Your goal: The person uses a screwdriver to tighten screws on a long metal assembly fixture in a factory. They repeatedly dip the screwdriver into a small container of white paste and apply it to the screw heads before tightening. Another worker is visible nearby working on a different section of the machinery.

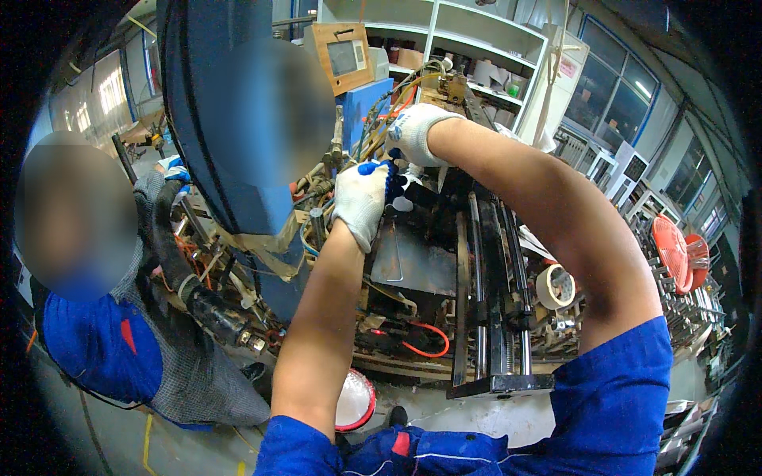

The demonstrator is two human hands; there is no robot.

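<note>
My left hand (357, 200), in a white knit glove with blue grip coating, is closed at a dark part of the machine. What its curled fingers grip cannot be made out. Just above and to the right, my right hand (418, 133) bends down toward the same spot in a matching glove. Its fingers are curled and partly hidden, and the thing in them does not show. Below the hands lies a flat dark metal plate (417, 258) with a thin bent rod (397, 258) on it. A black frame with steel guide rods (479, 270) runs alongside on the right.
A co-worker's gloved hand (175, 168) is at the machine on the left. A blue machine column (206, 103) stands between us. A tape roll (555, 286), a red hose loop (432, 341), cables and a control box (343, 57) surround the work area. Red plastic baskets (675, 252) are far right.
</note>
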